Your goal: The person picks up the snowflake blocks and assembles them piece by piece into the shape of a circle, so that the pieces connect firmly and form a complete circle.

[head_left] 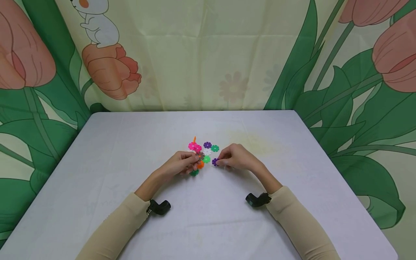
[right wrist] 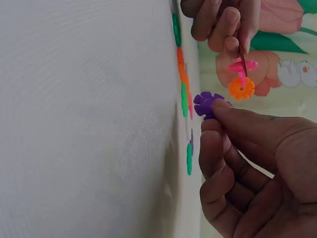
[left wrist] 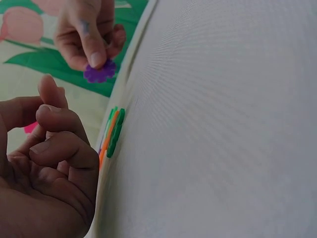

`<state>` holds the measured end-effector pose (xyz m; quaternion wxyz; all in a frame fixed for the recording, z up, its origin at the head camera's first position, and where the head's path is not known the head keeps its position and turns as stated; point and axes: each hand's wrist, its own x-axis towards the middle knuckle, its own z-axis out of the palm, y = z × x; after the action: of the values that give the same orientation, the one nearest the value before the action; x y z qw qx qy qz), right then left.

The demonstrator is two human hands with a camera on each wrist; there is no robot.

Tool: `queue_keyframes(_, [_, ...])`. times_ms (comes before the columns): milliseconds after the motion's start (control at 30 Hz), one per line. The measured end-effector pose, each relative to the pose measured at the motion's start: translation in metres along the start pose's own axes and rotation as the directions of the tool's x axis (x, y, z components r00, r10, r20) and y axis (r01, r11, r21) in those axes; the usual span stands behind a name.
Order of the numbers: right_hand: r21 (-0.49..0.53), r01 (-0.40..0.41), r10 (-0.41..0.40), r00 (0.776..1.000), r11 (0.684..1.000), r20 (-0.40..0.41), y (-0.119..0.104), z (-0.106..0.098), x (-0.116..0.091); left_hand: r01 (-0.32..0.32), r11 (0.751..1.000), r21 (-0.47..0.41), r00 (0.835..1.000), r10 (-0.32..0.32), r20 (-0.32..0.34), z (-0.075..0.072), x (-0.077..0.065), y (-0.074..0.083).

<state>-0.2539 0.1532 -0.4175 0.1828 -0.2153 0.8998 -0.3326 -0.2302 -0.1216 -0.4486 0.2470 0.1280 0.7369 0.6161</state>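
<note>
My right hand pinches a purple notched flower disc between thumb and fingertips, raised off the table. Opposite it, my left hand pinches a brown notched disc, seen nearly edge-on in the right wrist view. Pink discs and an orange disc appear linked to the brown one. The purple disc and the brown disc are apart. In the left wrist view, the left fingers hide the brown disc, while the purple disc shows clearly in the other hand.
Between and beyond the hands lie loose discs: another purple one, a teal-green one, a white one and a light green one. Near the left fingers are an orange one and a dark green one. A white cloth covers the table.
</note>
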Motion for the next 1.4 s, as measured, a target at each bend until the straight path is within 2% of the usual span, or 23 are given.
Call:
queue_keyframes(167, [0.018,0.08,-0.079,0.996,0.997,-0.043,-0.005,0.002,0.0,-0.005,1.0,0.005,1.0,0.005,0.001,0.0,0.0,-0.001])
queue_keyframes(333, [0.005,0.119,-0.118,0.99,0.993,-0.083,-0.011,0.005,0.0,-0.001,1.0,0.001,1.0,0.001,-0.001,0.0,0.0,-0.001])
queue_keyframes(933, [0.006,0.183,-0.18,0.973,0.983,-0.146,-0.018,0.015,-0.001,0.008,1.0,-0.007,1.0,-0.008,-0.004,-0.001,0.0,-0.002])
queue_keyframes(1400, [0.043,0.233,-0.223,0.961,0.972,-0.162,-0.018,0.019,-0.002,0.006,1.0,-0.016,1.0,-0.006,-0.002,-0.001,0.001,-0.002])
